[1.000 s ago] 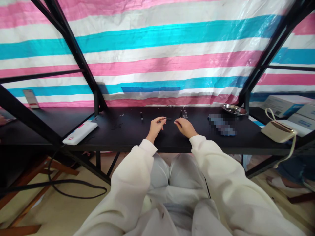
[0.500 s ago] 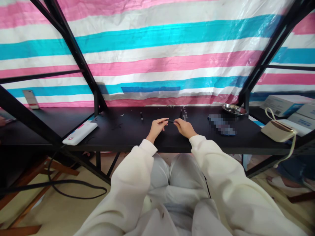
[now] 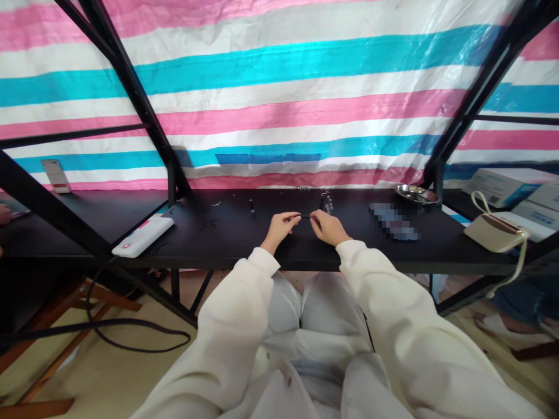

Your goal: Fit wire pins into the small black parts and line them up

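Observation:
Between my fingertips, above the black table [image 3: 236,244], is a thin black rod-like piece [image 3: 305,217]; its exact kind is too small to make out. My left hand [image 3: 280,227] pinches its left end and my right hand [image 3: 327,226] pinches the right end. Just beyond my right hand stands a dark upright piece [image 3: 322,202], with a cluster of small clear round pieces [image 3: 329,205] beside it. A small dark cylinder [image 3: 251,206] stands to the left of my left hand.
A white elongated device [image 3: 143,237] lies at the table's left. To the right are a blurred-out item [image 3: 394,222], a shiny metal dish [image 3: 416,194] and a beige bag [image 3: 495,230]. Black frame posts [image 3: 131,87] flank the table. White scraps [image 3: 216,203] lie toward the back.
My hands have drawn very slightly apart, and the black piece between them looks thinner. The other things on the table have stayed in place.

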The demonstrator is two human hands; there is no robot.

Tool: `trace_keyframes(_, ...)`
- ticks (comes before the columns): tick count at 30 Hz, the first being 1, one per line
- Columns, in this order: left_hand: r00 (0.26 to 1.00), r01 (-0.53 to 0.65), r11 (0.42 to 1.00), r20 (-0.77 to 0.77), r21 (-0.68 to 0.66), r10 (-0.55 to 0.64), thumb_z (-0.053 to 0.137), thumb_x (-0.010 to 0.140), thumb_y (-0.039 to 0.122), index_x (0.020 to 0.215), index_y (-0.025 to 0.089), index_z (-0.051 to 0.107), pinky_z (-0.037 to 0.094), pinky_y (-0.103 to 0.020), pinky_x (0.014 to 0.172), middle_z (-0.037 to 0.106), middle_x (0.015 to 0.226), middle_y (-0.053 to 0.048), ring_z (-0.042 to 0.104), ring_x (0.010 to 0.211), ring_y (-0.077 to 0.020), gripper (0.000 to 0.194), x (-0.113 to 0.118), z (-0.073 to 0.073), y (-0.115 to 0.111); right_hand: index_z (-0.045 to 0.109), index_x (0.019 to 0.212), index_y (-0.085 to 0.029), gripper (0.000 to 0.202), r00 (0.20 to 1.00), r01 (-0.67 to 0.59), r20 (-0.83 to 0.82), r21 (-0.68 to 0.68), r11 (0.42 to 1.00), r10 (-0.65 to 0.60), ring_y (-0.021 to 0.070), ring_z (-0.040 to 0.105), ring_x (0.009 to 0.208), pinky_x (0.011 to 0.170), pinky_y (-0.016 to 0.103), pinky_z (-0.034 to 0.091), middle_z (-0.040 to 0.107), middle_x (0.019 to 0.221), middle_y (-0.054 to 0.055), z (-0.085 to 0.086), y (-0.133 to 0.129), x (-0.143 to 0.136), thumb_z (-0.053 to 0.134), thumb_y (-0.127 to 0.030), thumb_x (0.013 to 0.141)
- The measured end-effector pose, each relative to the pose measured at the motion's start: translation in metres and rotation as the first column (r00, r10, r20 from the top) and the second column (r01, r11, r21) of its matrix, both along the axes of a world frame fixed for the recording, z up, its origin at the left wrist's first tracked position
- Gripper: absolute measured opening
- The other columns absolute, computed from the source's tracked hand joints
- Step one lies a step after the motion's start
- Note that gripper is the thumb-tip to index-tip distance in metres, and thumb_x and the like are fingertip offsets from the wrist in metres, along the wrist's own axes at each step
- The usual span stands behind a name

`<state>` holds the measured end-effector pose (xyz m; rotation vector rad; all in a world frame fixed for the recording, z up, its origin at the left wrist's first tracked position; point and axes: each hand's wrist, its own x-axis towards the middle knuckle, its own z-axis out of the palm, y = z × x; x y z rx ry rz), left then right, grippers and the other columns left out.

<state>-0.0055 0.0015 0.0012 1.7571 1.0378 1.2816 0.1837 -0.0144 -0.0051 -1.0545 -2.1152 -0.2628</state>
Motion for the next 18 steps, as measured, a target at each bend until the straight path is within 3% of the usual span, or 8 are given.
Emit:
trace_keyframes(7, 0.997, 0.081, 0.995, 0.015, -0.057, -0.080, 0.067, 0.069, 0.040, 0.094, 0.010, 0.069, 0.038, -0.020, 0.044, 0.066, 0.069, -0.005, 0.044, 0.040, -0.0042, 0.039, 0.003, 0.002, -0.006, 0.046, 0.112, -0.016, 0.031, 0.994, -0.091, -0.061, -0.072, 0.993, 0.087, 0.0209, 0.061, 0.084, 0.074, 0.033, 0.048, 0.061, 0.093, 0.010, 0.001, -0.003, -0.001, 0.046, -0.024, 0.082)
trace_keyframes(13, 0.985, 0.146, 0.986, -0.075, -0.084, -0.152, 0.070, 0.067, 0.040, 0.092, 0.009, 0.070, 0.040, -0.021, 0.047, 0.067, 0.067, -0.005, 0.046, 0.040, -0.0053, 0.040, 0.008, 0.002, -0.008, 0.042, 0.117, -0.016, 0.040, 0.978, -0.208, -0.059, -0.128, 0.970, 0.202, 0.0211, 0.056, 0.084, 0.076, 0.037, 0.048, 0.054, 0.098, 0.010, 0.004, -0.003, -0.003, 0.046, -0.020, 0.077)
trace_keyframes(18, 0.982, 0.189, 0.976, 0.025, -0.109, -0.187, 0.071, 0.067, 0.039, 0.091, 0.008, 0.066, 0.039, -0.021, 0.045, 0.068, 0.069, -0.006, 0.048, 0.038, -0.0051, 0.040, 0.014, -0.001, -0.005, 0.038, 0.121, -0.016, 0.049, 0.953, -0.291, -0.136, -0.162, 0.943, 0.271, 0.0225, 0.054, 0.096, 0.086, 0.041, 0.046, 0.049, 0.108, 0.012, 0.003, -0.001, -0.002, 0.047, -0.015, 0.073)
